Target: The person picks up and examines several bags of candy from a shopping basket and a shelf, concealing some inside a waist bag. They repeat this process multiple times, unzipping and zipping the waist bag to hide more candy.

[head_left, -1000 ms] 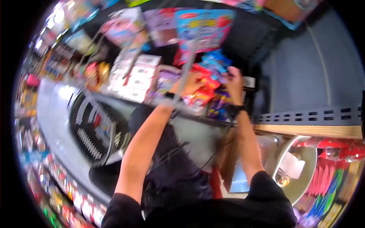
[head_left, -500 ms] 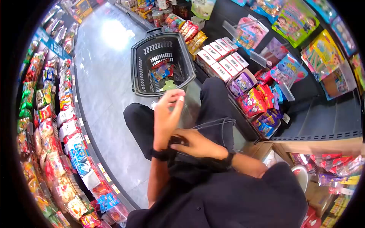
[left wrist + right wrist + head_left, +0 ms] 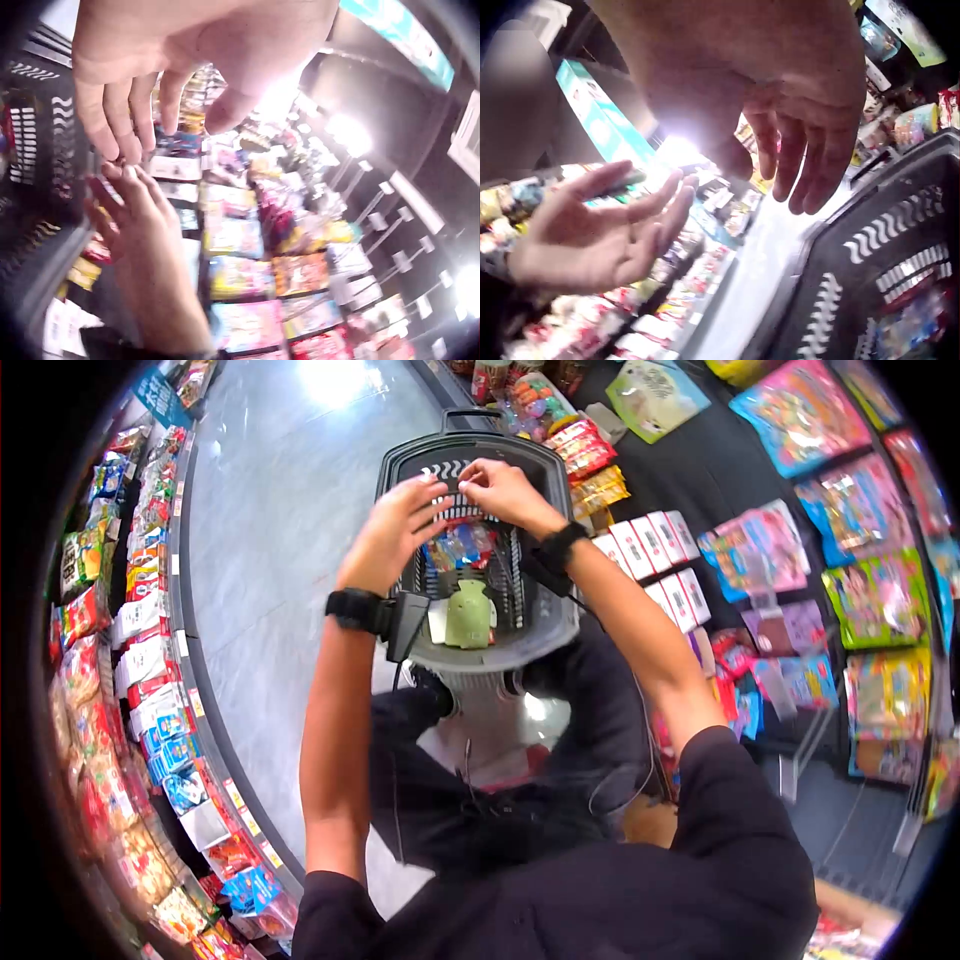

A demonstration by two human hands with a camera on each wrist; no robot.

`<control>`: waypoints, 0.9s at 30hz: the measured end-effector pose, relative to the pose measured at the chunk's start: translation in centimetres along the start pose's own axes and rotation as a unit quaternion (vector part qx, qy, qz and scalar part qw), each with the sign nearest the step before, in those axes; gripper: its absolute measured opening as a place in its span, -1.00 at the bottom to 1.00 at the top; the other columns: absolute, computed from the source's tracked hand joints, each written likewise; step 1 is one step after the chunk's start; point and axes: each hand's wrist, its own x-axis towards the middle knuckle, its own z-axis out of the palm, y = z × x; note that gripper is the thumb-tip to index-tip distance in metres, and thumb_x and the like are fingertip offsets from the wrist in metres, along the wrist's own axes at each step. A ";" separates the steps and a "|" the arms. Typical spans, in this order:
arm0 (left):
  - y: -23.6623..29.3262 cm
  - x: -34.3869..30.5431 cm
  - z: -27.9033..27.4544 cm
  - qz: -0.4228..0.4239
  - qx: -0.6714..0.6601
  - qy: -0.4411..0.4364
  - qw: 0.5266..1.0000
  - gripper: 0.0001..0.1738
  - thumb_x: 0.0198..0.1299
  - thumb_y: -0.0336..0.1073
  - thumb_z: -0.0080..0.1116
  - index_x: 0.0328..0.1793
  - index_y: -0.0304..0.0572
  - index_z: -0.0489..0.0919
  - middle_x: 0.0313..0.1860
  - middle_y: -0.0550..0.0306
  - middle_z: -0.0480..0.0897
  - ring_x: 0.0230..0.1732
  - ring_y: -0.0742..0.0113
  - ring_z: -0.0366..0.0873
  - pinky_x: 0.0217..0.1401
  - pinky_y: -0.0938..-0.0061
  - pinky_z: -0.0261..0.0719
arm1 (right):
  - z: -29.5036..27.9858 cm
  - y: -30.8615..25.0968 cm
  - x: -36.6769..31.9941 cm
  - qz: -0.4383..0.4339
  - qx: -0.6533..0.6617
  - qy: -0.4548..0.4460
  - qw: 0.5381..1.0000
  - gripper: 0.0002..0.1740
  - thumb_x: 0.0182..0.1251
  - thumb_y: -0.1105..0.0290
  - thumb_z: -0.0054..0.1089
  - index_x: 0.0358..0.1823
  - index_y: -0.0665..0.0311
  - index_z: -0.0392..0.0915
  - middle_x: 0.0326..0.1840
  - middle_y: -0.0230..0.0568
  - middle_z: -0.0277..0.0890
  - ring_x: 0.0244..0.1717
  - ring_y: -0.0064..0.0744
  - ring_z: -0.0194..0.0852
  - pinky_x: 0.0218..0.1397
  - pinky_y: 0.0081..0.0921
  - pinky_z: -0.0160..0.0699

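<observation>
Both bare hands hover over a black shopping basket (image 3: 398,465) with slotted sides. My left hand (image 3: 390,530) is on the basket's left side, fingers spread loosely and nothing in them. Opposite it, my right hand (image 3: 500,492) bends its fingers loosely toward the left fingertips. In the right wrist view the left palm (image 3: 600,240) faces up, bare. The right hand's fingers hang relaxed there, with the basket beside them. Inside the basket lie shiny blue and red packets (image 3: 460,547). A pale green, rounded flat item (image 3: 468,615) lies at the basket's near end.
Right of the basket, a shelf holds white boxes (image 3: 655,545), red packets (image 3: 580,448) and hanging candy bags (image 3: 755,550). Packaged snacks (image 3: 165,735) line the shelf on the left. Grey aisle floor (image 3: 265,530) runs between. The person's dark-trousered legs flank the basket's near end.
Both hands were among the packets in the shelf boxes. Then they came together near the lap, the right at the left wrist. Now they are apart, over the basket; the view has turned left.
</observation>
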 end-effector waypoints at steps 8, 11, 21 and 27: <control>-24.9 25.3 -14.3 -0.188 0.227 0.141 0.945 -0.56 0.25 -0.19 0.20 0.24 -0.07 0.50 -0.02 0.10 0.66 -0.05 0.22 0.65 -0.12 0.31 0.58 | 13.4 25.2 7.0 0.233 -0.266 -0.094 0.931 -0.25 0.08 0.31 0.33 0.37 0.06 0.32 0.48 0.12 0.14 0.19 0.27 0.51 0.20 0.03 0.57; -25.9 26.0 -13.2 -0.312 0.192 0.113 0.924 -0.48 0.38 -0.11 0.04 0.43 -0.04 0.40 0.32 0.04 0.53 0.30 0.06 0.52 0.24 0.12 0.49 | 16.1 31.2 6.9 0.136 -0.240 -0.079 0.958 -0.44 0.22 0.35 0.21 0.30 0.08 0.41 0.30 0.04 0.36 0.16 0.16 0.53 0.12 0.03 0.58; -20.7 18.8 -8.4 -0.207 -0.202 0.257 0.922 -0.31 0.30 0.08 0.25 0.37 -0.21 0.37 0.29 -0.03 0.49 0.22 0.06 0.57 0.27 0.16 0.59 | 9.3 20.5 2.4 -0.036 -0.017 0.069 0.997 -0.82 0.21 0.61 0.22 -0.16 0.44 0.66 -0.10 0.05 0.63 -0.05 0.08 0.61 0.04 -0.22 0.57; -9.8 -1.2 4.0 0.002 -0.093 0.179 0.979 -0.66 0.36 -0.33 0.21 0.19 -0.29 0.52 0.06 0.01 0.67 0.08 0.15 0.68 0.21 0.27 0.63 | -1.4 1.7 -11.9 -0.184 -0.058 0.081 0.978 -0.61 0.29 0.52 0.26 0.16 0.34 0.56 0.17 0.00 0.55 0.06 -0.02 0.63 0.07 -0.31 0.65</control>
